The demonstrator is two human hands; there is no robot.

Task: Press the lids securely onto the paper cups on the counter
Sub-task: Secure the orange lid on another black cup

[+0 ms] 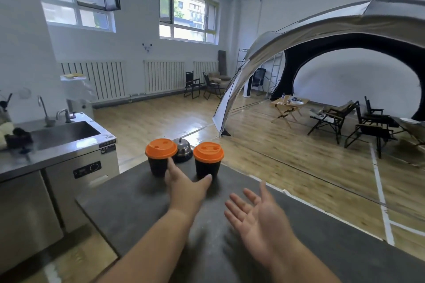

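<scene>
On the dark counter point(138, 209) stand the left cup point(158, 167) and the right cup point(205, 171), near its far edge and a little apart, each capped in orange: left lid point(161, 148), right lid point(208, 152). A bell point(183, 147) sits just behind the gap between them. The left hand point(186, 188) reaches into that gap, fingers straight and spread, holding nothing (whether its fingertip touches the left cup is unclear). The right hand point(259, 218) hovers nearer the camera, palm open, fingers apart. A sink point(64, 133) lies to the left.
</scene>
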